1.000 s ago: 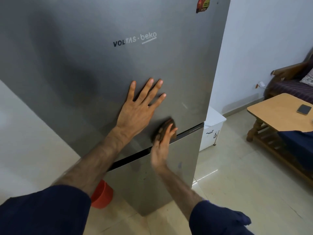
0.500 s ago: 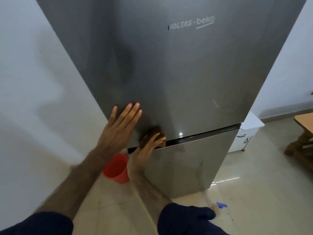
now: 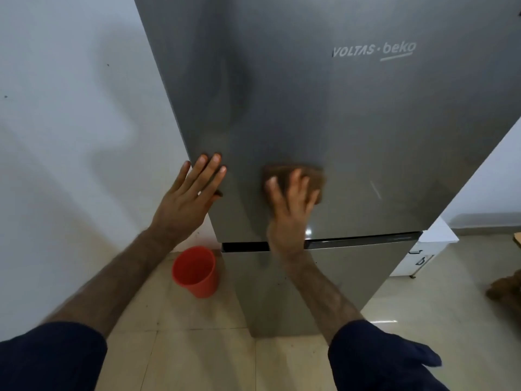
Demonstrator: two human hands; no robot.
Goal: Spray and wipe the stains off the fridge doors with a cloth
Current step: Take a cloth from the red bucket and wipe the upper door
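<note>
Left hand (image 3: pixel 186 201) flat, fingers spread, empty, on upper fridge door (image 3: pixel 324 114) left edge. Red cup (image 3: pixel 196 270) on floor below. Right hand (image 3: pixel 290 213) grip: open palm pressing brown cloth (image 3: pixel 293 172) against door, above the door gap.

The right hand (image 3: pixel 289 210) and brown cloth (image 3: pixel 293 176) are smeared by motion blur. The cloth's lower part is hidden under the fingers. The fridge's upper door (image 3: pixel 324 114) is cut off at the top edge.
</note>
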